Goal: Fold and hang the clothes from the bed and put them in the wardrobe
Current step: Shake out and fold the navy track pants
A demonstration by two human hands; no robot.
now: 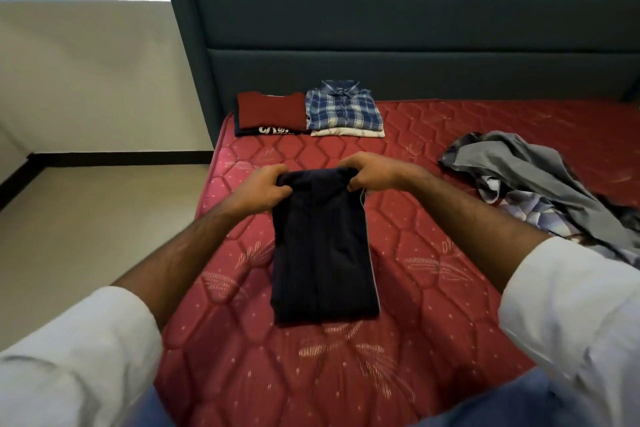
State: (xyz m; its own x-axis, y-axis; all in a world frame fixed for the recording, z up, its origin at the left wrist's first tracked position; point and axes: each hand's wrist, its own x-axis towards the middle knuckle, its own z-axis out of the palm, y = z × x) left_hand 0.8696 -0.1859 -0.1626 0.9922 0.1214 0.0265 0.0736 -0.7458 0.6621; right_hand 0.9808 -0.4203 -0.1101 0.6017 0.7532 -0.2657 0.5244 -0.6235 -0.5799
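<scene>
A dark navy folded garment lies lengthwise on the red quilted mattress. My left hand grips its far left corner and my right hand grips its far right corner. Both far corners are bunched in my fingers and raised slightly. At the head of the bed sit two folded stacks: a red shirt on dark clothes, and a blue plaid shirt on a pale garment. A loose heap of grey and patterned clothes lies to the right.
A dark teal padded headboard rises behind the stacks. Left of the bed are a beige floor and a pale wall with a dark skirting. The wardrobe is not in view.
</scene>
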